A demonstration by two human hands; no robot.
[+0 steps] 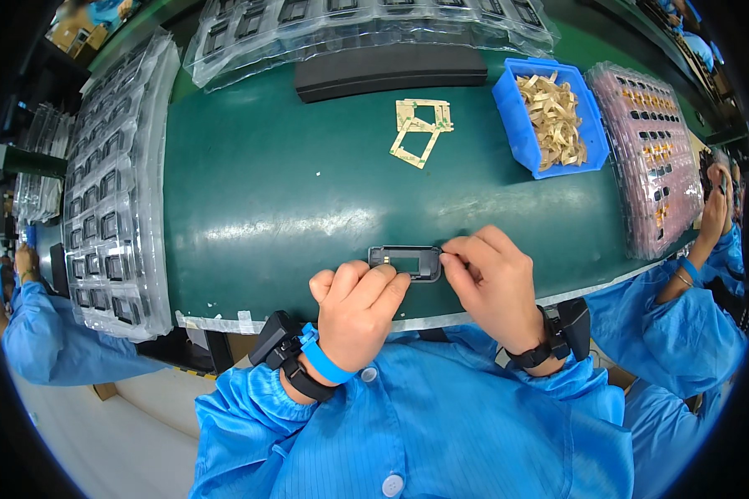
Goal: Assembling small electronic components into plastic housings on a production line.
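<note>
A small black rectangular frame part with an open window sits between both hands just above the green work surface. My left hand grips its left end with fingers curled under it. My right hand pinches its right edge with thumb and forefinger. Both wrists wear black bands, the left also a blue strap, and both arms are in blue sleeves.
Clear blister trays of black parts line the left and back. A blue bin of tan strips stands at right, beside a pink tray. Tan frame-shaped liners lie mid-table. A black bar lies behind. Other people work at both sides.
</note>
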